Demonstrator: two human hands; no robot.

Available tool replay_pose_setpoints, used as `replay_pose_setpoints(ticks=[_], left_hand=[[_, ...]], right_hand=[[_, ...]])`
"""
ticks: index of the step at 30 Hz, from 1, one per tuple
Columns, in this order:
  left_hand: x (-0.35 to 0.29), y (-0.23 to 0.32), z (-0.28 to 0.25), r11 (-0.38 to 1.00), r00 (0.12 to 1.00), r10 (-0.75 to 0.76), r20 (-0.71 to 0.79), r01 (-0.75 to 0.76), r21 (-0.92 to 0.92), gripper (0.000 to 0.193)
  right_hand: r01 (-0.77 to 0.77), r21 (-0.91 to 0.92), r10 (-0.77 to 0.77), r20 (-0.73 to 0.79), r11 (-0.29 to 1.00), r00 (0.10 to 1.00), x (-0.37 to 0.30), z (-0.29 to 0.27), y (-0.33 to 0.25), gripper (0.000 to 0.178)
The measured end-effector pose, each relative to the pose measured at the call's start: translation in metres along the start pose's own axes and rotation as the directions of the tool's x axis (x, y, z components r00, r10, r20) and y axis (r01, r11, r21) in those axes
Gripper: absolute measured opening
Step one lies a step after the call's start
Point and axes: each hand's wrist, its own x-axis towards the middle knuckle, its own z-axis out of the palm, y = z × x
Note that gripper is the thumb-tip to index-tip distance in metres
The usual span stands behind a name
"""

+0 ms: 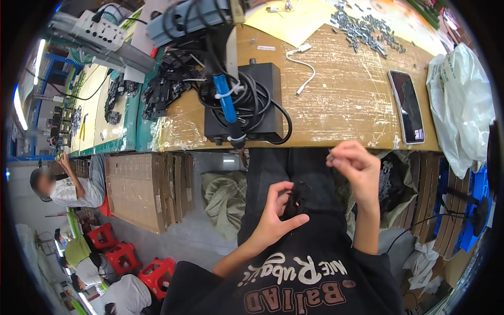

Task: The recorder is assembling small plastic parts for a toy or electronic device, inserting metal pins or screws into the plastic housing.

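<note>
Above my lap, my left hand (277, 216) is closed round a small black plastic part (297, 198), with the thumb below it and the fingers behind. The part is dark against my dark clothes, so its exact shape is hard to make out. My right hand (358, 169) is raised near the table's front edge, apart from the left. Its thumb and fingertips are pinched on a tiny greyish piece (330, 157), too small to name.
On the wrapped table (336, 121) are a blue-handled electric screwdriver (226, 100) with coiled cable, a black box (270, 84), a phone (407, 107), a white cable (313, 68), small grey metal pieces (362, 31) and black parts (170, 79). A plastic bag (462, 105) hangs at right; sacks (226, 197) stand below.
</note>
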Motion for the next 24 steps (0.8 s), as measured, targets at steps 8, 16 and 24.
replay_pose_setpoints(ticks=[8, 16, 24], left_hand=[[0.004, 0.009, -0.001, 0.743, 0.836, -0.273, 0.476, 0.498, -0.448, 0.047], [0.008, 0.007, 0.000, 0.453, 0.722, -0.359, 0.591, 0.689, -0.566, 0.039], [0.004, 0.005, -0.001, 0.506, 0.709, -0.413, 0.572, 0.700, -0.503, 0.029]], right_hand=[[0.253, -0.200, -0.244, 0.067, 0.947, 0.967, -0.030, 0.000, 0.000, 0.021], [0.395, -0.422, -0.250, 0.358, 0.816, 0.900, -0.020, -0.008, -0.023, 0.025], [0.392, -0.518, -0.076, 0.529, 0.760, 0.845, -0.010, -0.011, -0.040, 0.019]])
